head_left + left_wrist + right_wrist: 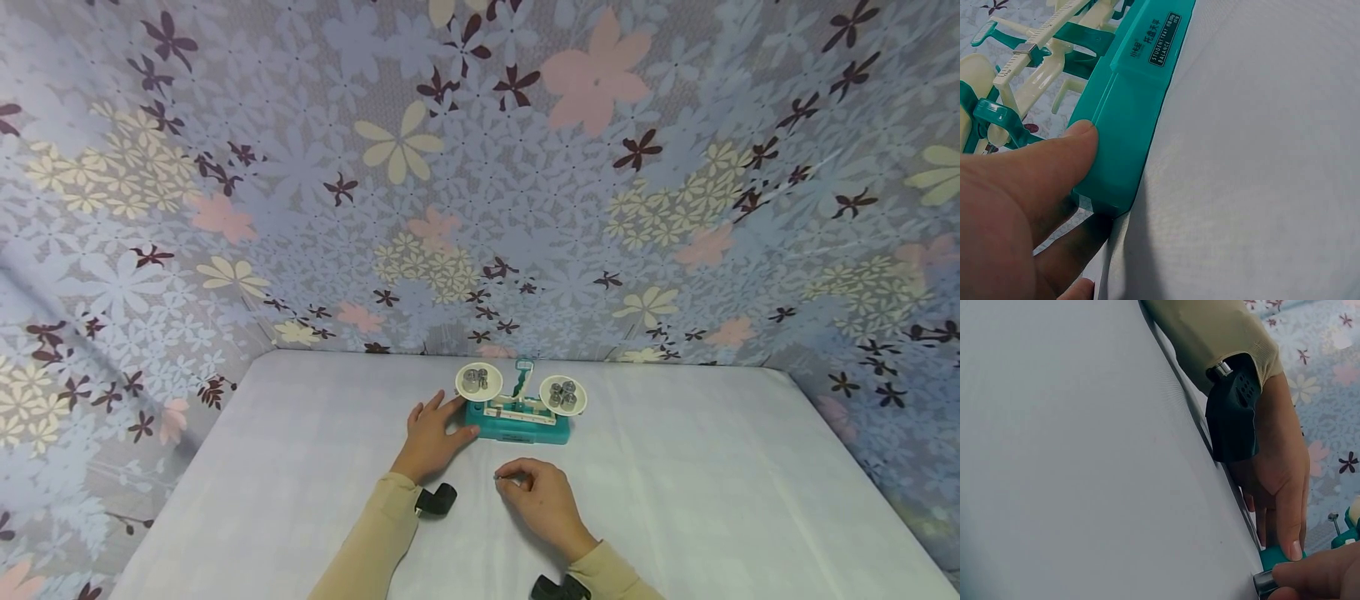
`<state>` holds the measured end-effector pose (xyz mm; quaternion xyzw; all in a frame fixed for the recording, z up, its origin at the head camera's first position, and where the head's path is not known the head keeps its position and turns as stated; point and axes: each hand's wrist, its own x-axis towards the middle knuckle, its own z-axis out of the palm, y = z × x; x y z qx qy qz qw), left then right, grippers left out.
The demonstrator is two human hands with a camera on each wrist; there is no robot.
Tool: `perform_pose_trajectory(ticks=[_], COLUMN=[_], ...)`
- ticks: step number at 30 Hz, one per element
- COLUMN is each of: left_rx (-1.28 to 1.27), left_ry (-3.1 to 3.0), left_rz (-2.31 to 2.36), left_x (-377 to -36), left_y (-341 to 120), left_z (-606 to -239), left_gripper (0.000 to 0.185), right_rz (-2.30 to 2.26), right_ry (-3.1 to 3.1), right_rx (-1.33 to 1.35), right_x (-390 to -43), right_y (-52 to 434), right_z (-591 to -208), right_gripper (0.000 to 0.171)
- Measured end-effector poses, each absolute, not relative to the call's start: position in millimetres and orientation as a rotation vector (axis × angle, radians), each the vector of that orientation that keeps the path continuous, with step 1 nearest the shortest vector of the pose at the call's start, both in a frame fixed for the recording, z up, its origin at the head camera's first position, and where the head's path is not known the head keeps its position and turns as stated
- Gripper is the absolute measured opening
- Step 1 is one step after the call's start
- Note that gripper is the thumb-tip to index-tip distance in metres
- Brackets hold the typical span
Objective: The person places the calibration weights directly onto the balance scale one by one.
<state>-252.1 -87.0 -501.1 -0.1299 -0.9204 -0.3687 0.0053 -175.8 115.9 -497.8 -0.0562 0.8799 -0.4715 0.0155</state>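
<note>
A small teal balance scale (517, 415) stands near the back of the tabletop (675, 500), which has a white cloth on it. The left hand (431, 437) rests on the left end of the scale's base. Its fingers lie mostly straight, and the thumb (1054, 156) presses against the teal corner — it steadies the scale and does not grip it.

The right hand (540, 500) is in front of the scale, low on the cloth. Its fingers are curled, and the tips pinch a little shiny metal weight (1265, 582). The weight is touching the cloth or just above it; I cannot tell which.

The left pan (478, 381) already has a few silver weights on it. The right pan (562, 394) has some too. The two pans sit at nearly the same height, with the left one a bit higher.

So the weighing looks well along, with both pans loaded. One weight is not on a pan — the one in the right hand. No other loose weights show on the cloth.
</note>
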Motion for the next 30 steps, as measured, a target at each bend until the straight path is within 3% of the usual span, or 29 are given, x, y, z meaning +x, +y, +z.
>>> perform_pose_trajectory(ticks=[30], left_rx=[-0.388], left_ry=[-2.903], left_rz=[-1.156], left_x=[-251.7], left_y=[-86.9], left_z=[-500.3], left_gripper=[0.062], right_rz=[-1.663], right_ry=[2.630], right_rx=[-0.154], right_x=[-174.5], right_y=[114.0], right_z=[-480.9], right_gripper=[0.009])
